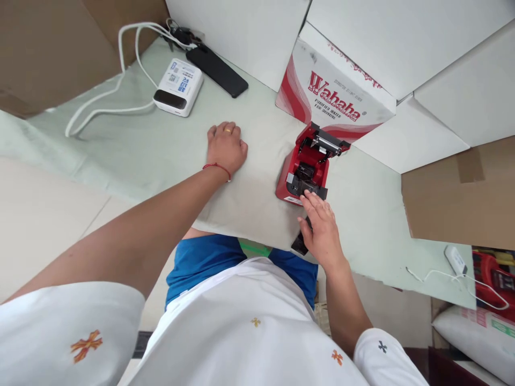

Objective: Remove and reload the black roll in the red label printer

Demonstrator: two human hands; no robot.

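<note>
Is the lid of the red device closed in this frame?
No, the lid of the red device stands raised, leaving its inside in view.

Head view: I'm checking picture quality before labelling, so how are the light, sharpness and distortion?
Head view: light is soft and even, with faint shadows on the cloth; head view: the right hand and large lettering on the box look sharp, while dark parts inside the red machine blend together; head view: wide-angle stretch makes the left sleeve look oversized.
</note>
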